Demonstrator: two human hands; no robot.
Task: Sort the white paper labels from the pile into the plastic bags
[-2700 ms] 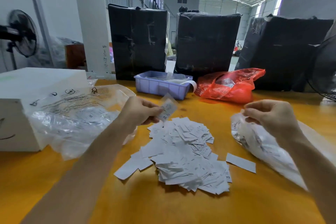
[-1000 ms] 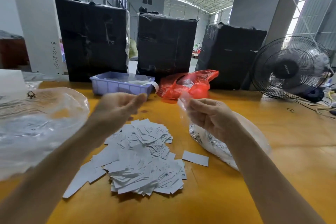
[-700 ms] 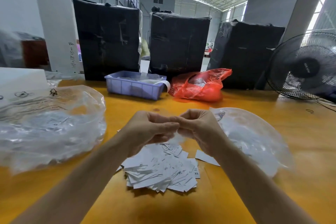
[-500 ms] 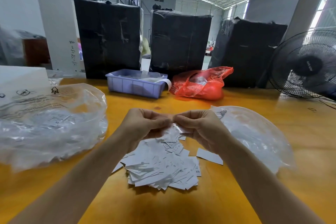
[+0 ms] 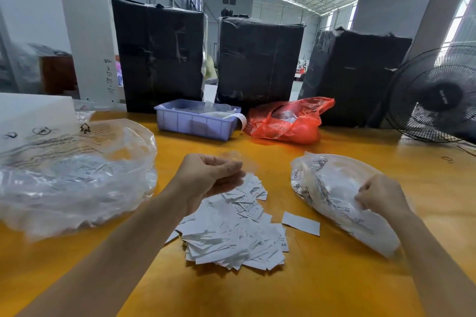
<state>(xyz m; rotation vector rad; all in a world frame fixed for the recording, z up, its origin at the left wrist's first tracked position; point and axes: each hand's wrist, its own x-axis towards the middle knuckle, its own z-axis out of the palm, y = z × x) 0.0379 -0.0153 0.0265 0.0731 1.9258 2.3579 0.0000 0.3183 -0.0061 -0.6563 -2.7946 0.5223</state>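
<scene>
Head view: left hand (image 5: 211, 175) pinches a small clear sleeve above the label pile (image 5: 231, 231); right hand (image 5: 381, 198), nearer, grips the right-side plastic bag (image 5: 332, 188).

surface: orange table (image 5: 334, 285) | on it: label pile (image 5: 231, 234), two clear bags (image 5: 77, 183), tray (image 5: 195, 123), red bag (image 5: 286, 123), fan (image 5: 435, 95)

fan (image 5: 438, 95): cut off right | label print (image 5: 257, 213): mostly unreadable
</scene>
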